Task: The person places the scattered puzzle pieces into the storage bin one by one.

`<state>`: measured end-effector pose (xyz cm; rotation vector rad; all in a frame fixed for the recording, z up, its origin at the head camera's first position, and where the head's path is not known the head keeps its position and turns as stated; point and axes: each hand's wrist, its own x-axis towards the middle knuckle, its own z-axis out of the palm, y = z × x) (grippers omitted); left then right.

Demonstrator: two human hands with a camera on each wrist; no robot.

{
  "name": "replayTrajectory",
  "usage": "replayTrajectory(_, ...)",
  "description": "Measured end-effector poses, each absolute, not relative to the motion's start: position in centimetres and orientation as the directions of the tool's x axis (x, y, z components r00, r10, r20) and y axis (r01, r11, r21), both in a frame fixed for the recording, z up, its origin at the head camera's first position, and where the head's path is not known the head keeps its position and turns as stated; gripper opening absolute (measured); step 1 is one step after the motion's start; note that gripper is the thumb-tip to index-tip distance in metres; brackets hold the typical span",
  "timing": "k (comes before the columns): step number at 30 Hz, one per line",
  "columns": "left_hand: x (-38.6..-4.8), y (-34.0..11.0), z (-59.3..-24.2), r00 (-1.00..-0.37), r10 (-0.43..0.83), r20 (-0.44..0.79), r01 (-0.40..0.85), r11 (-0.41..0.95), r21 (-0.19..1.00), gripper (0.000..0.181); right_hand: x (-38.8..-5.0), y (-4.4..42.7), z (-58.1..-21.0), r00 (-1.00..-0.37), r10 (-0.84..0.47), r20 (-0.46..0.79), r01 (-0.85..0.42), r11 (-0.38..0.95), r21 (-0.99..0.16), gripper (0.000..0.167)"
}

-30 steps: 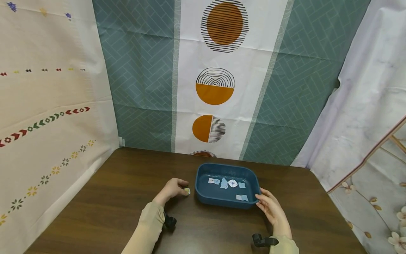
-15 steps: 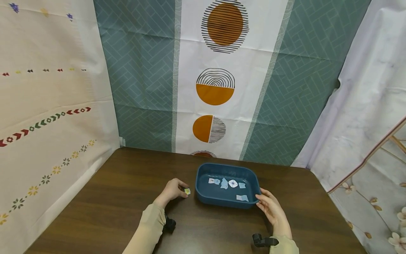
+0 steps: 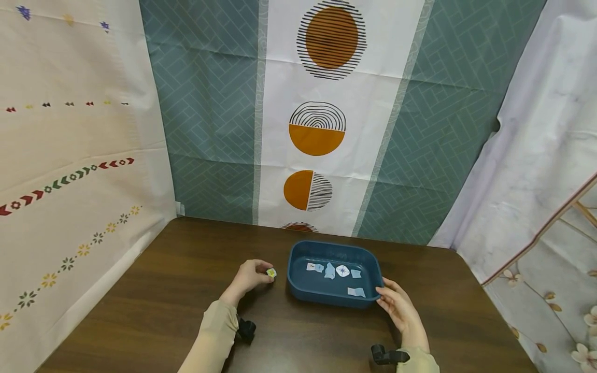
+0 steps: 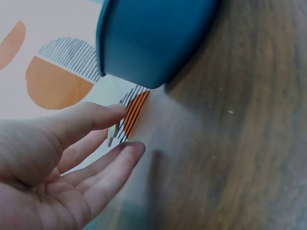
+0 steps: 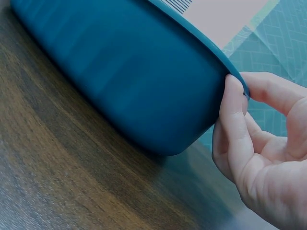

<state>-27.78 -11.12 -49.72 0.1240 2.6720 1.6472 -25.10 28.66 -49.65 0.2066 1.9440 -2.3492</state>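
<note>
My left hand [image 3: 246, 280] pinches a small flat piece [image 3: 271, 272] with a yellow-green printed face, just left of a blue plastic basin [image 3: 322, 298]. In the left wrist view the thin piece [image 4: 113, 135] shows almost edge-on between thumb and fingers, raised above the table. At the basin's right end, my right hand [image 3: 401, 308] grips the rim. The right wrist view shows a thumb and finger closed over that rim [image 5: 229, 67]. Inside the basin lie several small flat pieces with pale blue and white prints, among them a round one [image 3: 342, 270] with a star-like mark.
The basin stands on a dark brown wooden table [image 3: 298, 336] near its back edge. Behind it hangs a green and white patterned cloth [image 3: 212, 129]. More printed cloths hang at the left [image 3: 70, 207] and right [image 3: 536, 155]. A black wrist strap device is on each arm.
My left hand has shifted slightly left and away from the basin with the piece, whose printed face has turned in the fingers. My right hand and the basin have stayed put.
</note>
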Motion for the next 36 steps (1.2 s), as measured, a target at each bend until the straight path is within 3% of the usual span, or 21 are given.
replayTrajectory(6, -27.8, -11.4, -49.6, -1.000, 0.027, 0.003, 0.013, 0.376, 0.927, 0.032, -25.1, 28.7, -49.7, -0.990, 0.010, -0.143, 0.138, -0.195, -0.971, 0.022)
replayTrajectory(25, -27.8, -12.0, -49.5, -0.993, 0.104, -0.054, -0.022, 0.289, 0.957, 0.041, -24.9, 28.6, -49.5, -0.987, 0.026, -0.159, 0.151, -0.192, -0.970, 0.024)
replayTrajectory(36, -27.7, -12.9, -49.1, -0.980, 0.192, 0.055, 0.092, 0.190, 0.977, 0.042, -24.9, 28.5, -49.5, -0.986, 0.042, -0.161, 0.149, -0.198, -0.969, 0.024)
